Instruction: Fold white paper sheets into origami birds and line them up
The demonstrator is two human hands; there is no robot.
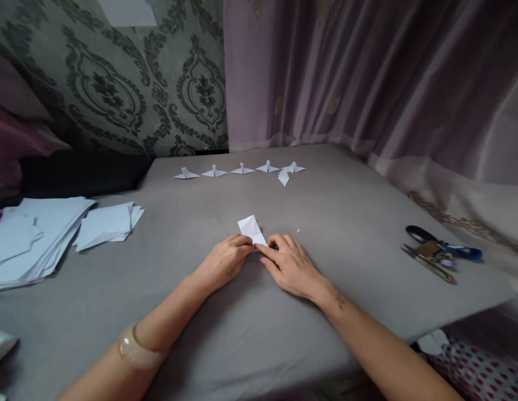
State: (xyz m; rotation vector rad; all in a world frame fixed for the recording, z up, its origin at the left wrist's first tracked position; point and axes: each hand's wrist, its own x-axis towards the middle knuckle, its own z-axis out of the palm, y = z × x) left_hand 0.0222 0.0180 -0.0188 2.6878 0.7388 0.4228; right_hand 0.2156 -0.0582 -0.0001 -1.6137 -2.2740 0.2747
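A small folded piece of white paper (251, 227) with crease lines lies on the grey table in front of me. My left hand (228, 259) pinches its lower left edge between thumb and fingers. At the lower right corner, my right hand (294, 267) presses the paper with its index finger, the thumb tucked close and the other fingers curled. Part of the near edge is hidden under my fingertips. Farther back stands a row of several white folded paper birds (242, 169), and a folded paper kite shape (283, 177) rests against the rightmost one.
On the left are a stack of large white sheets (54, 239) and a pile of smaller paper squares (106, 224). A black cloth (83, 172) lies behind them. Scissors (459, 250) and a pointed metal tool (430, 264) lie at the right. A tiny white scrap (298, 230) sits near my right hand.
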